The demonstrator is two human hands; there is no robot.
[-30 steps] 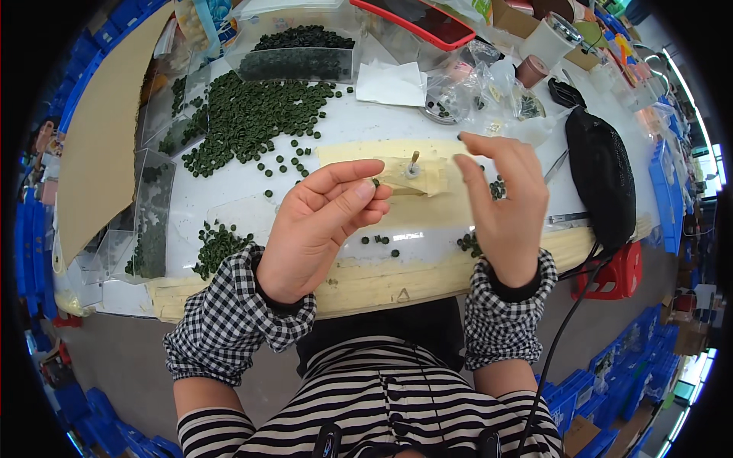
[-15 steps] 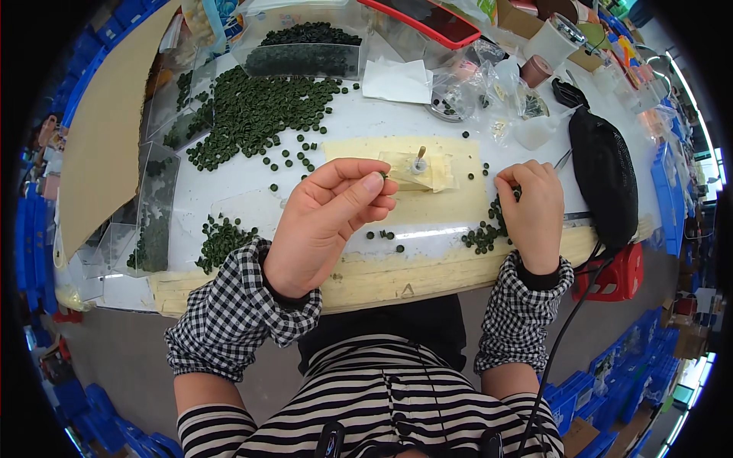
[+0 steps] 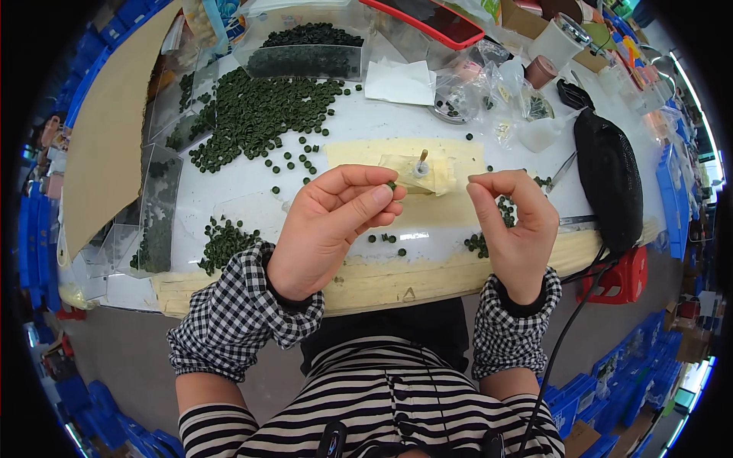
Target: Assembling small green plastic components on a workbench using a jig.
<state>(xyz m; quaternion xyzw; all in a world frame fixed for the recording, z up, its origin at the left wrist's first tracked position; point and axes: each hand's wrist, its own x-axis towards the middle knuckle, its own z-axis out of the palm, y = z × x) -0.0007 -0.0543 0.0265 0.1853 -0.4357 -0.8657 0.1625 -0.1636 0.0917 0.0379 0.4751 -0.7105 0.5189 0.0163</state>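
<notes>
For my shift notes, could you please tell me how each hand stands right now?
Left hand: closed, pinching a small green piece.
Right hand: in a pinch pose; cannot tell whether it is shut or holding anything.

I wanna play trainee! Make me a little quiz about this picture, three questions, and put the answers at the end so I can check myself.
1. Open question: What does the left hand pinch between its thumb and finger?
2. True or false: The black mesh pouch lies to the right of the large green pile.
3. Fill in the missing colour: The phone at the top of the picture has a ____ edge.

Key:
1. A small dark green piece.
2. True.
3. Red.
</notes>
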